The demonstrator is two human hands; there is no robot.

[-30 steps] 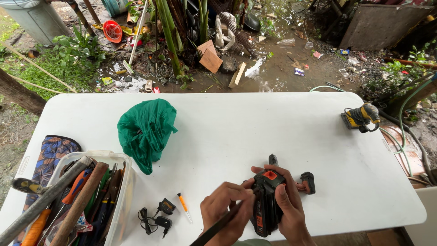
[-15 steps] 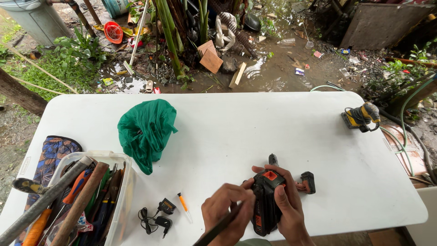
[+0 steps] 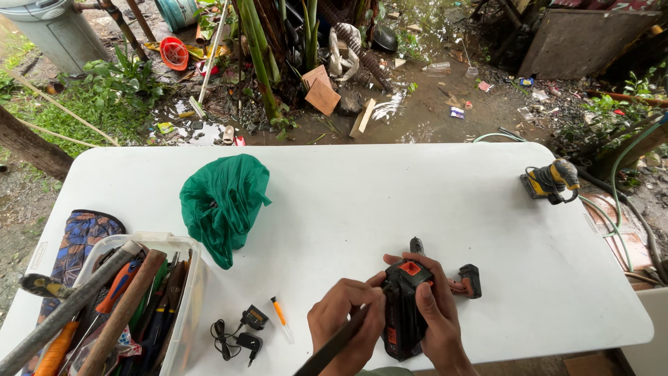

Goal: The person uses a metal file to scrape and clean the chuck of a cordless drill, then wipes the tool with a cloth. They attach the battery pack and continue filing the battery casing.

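Head view shows almost no change since a second ago: near the table's front edge the right hand still grasps the black cordless drill, while the left hand grips a dark screwdriver against it.

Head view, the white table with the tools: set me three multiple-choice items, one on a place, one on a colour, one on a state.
1. Where does the yellow sander lie?
A. by the table's far right edge
B. inside the plastic bin
C. under the cloth

2. What colour is the bunched cloth?
A. red
B. green
C. white

3. How is the black drill held?
A. it lies untouched
C. one hand only
B. both hands grip it

Answers: 1 A, it sits alone near the right edge. 2 B, its folds are plainly green. 3 B, the left hand and right hand close round its body.
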